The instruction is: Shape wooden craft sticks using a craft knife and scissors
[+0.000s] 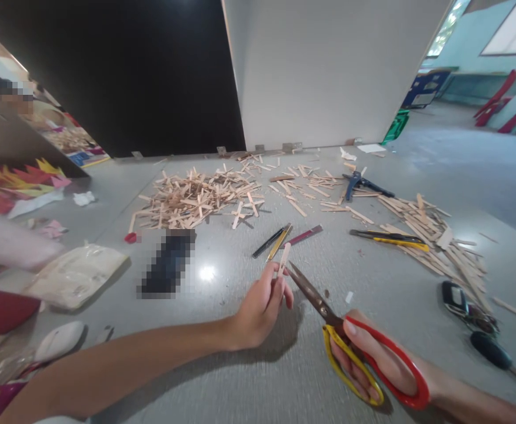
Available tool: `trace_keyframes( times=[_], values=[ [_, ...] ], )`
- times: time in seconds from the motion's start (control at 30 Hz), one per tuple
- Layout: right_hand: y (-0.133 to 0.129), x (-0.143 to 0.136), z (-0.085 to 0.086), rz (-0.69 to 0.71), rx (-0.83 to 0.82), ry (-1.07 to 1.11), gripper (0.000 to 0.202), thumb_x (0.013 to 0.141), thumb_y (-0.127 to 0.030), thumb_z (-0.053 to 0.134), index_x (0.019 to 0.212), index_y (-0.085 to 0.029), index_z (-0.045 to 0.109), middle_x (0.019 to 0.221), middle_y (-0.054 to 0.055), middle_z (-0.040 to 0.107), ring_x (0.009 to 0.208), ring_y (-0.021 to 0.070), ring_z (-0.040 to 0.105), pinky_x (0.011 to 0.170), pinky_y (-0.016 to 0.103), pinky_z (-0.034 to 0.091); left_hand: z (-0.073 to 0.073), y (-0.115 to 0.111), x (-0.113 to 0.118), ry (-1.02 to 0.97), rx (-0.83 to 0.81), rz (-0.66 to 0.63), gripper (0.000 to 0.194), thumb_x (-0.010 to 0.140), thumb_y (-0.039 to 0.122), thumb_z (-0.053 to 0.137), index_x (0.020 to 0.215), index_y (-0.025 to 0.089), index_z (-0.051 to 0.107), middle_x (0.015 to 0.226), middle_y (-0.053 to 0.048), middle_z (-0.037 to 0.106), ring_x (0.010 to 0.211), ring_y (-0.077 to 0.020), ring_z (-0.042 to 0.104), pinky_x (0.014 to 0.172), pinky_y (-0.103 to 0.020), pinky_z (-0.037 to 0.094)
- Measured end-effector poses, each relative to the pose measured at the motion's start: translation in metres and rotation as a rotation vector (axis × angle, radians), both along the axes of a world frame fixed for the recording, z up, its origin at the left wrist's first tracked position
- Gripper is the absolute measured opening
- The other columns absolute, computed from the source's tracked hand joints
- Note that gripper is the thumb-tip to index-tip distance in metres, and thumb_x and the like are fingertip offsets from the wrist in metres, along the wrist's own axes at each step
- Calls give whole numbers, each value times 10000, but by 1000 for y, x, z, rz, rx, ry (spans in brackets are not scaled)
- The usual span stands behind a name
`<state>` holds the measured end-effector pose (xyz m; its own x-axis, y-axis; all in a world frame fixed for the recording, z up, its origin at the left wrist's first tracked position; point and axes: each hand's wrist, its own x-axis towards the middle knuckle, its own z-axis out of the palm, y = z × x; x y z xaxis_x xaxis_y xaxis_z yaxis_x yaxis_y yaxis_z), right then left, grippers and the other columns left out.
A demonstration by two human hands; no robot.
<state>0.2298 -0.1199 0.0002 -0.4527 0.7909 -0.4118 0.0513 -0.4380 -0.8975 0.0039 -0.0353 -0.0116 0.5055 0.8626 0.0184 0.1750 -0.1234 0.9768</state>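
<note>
Between thumb and fingers, my left hand pinches a small popsicle stick that points up and away. My right hand grips a pair of scissors with one red and one yellow handle. The scissor blades look nearly closed, and their tip lies just right of the stick. Beyond my left hand, a few slim pens or cutter blades lie on the grey table. To the right rests a yellow and black utility knife.
A big pile of cut sticks lies at the back, more sticks at right. Blue pliers, keys, a blurred dark rectangle, a plastic packet and a white mouse are around. Upright panels border the back. A person sits far left.
</note>
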Motion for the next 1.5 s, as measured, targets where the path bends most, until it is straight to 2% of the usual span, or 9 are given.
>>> trace_keyframes(
  times=[0.2,0.43,0.7,1.07,1.33,1.5],
  values=[
    [0,-3,2,-2,-11,-44,778,885,-979,439,674,-235,533,421,-82,433,346,83,377,375,205,360,5,-3,-1,52,37,-4,485,1117,693,262,1125,242,438,768,-8,708,603,-161,578,567,-270,414],
    [0,-3,11,29,-13,-85,782,882,-989,425,655,-244,496,433,-88,409,341,73,350,359,194,322,6,-4,-1,121,108,-7,396,1138,609,258,1077,252,416,810,-30,735,684,-182,653,666,-312,487],
    [-1,-5,9,13,-17,-84,788,892,-979,423,634,-238,503,412,-86,408,325,67,346,349,182,321,4,-4,1,169,141,3,323,1128,544,258,1062,257,393,817,-38,743,625,-184,627,665,-335,494],
    [-5,-4,-2,-45,-45,-36,764,911,-937,476,634,-228,532,405,-93,402,308,59,335,317,168,316,8,-5,0,183,118,-22,379,1115,612,227,1054,264,364,823,-58,744,724,-221,701,735,-360,523],
    [-4,-9,8,-8,-38,-77,806,845,-1008,459,604,-240,463,417,-98,386,304,39,320,323,157,296,2,-7,2,222,111,20,431,1109,644,226,1094,250,400,829,-67,746,683,-227,678,711,-363,509],
    [-8,-13,1,-29,-73,-62,817,851,-1013,431,612,-234,490,397,-89,398,301,46,338,314,157,294,2,-9,3,182,119,22,423,1102,643,253,1100,247,401,804,-35,713,635,-206,630,664,-342,485]
  ],
)
